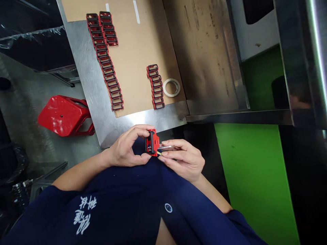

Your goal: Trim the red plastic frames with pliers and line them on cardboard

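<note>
Left hand (125, 147): clamped on red frame (152, 143);
Right hand (182, 160): pinching thin metal tool (166, 147), exact type unclear;
Frame position: between both hands, above navy shirt (127, 200), edges partly hidden by fingers;

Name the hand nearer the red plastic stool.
Left. The left hand sits between the red plastic stool and the red frame; the right hand lies beyond that frame, farther away.
</note>
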`<state>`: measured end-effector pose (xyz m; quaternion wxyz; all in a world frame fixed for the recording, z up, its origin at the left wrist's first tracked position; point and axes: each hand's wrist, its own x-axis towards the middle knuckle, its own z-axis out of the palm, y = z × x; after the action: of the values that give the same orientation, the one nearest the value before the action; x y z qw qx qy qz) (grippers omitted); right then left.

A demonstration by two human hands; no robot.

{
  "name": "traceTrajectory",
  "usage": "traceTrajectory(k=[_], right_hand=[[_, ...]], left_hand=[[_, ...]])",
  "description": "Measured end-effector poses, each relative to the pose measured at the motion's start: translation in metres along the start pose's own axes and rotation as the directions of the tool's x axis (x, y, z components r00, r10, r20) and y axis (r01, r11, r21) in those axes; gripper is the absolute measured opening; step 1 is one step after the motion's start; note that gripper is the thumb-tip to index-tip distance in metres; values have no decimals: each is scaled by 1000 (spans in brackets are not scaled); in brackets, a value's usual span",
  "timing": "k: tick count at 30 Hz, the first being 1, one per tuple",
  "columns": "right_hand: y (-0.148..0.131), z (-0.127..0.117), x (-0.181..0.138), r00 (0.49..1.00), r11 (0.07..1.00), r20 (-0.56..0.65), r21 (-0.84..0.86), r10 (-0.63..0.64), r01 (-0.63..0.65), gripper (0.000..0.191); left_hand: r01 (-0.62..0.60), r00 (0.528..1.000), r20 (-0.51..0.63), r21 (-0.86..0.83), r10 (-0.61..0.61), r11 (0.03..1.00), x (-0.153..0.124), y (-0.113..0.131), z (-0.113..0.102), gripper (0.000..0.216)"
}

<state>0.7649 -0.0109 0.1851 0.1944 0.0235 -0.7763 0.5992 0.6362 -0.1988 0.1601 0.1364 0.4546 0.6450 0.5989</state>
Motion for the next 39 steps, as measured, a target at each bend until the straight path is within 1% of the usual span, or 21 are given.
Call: traceTrajectory(k=[4,12,17,20,22,25,33,36,39], right_hand=[[-1,0,-1,1000,999,0,-28,-29,29,39],[-6,1,1,1000,999,8,-33,-2,2,32],[-12,1,2,997,997,21,-27,78,-77,29],[-13,1,2,992,992,28,-2,125,-125,27],[-13,1,2,990,991,39,-6,132,-132,24],[-15,-1,3,991,993,70,-44,113,-110,22],[-20,-4,6,989,990,147,-139,23,-2,17],[-20,-3,2,994,982,104,-187,15,5,20],[-17,-2,-2,999,973,0,-229,34,-34,20]], left_hand=[[-5,1000,0,4,5,1000,-2,-1,-2,55],[-32,999,-2,11,32,999,-3,-3,-2,54],[-24,1000,-12,30,24,999,-4,-3,-3,54],[-7,1000,-10,33,7,999,-4,-2,-4,49],[-1,1000,-13,31,2,1000,-4,-1,-5,47],[16,1000,-14,15,-16,1000,-5,-1,-5,47],[55,998,-14,-36,-55,998,-8,-1,-2,47],[82,996,-25,-72,-84,994,-10,-6,-2,48],[118,992,-28,-115,-122,986,-12,-10,-1,48]])
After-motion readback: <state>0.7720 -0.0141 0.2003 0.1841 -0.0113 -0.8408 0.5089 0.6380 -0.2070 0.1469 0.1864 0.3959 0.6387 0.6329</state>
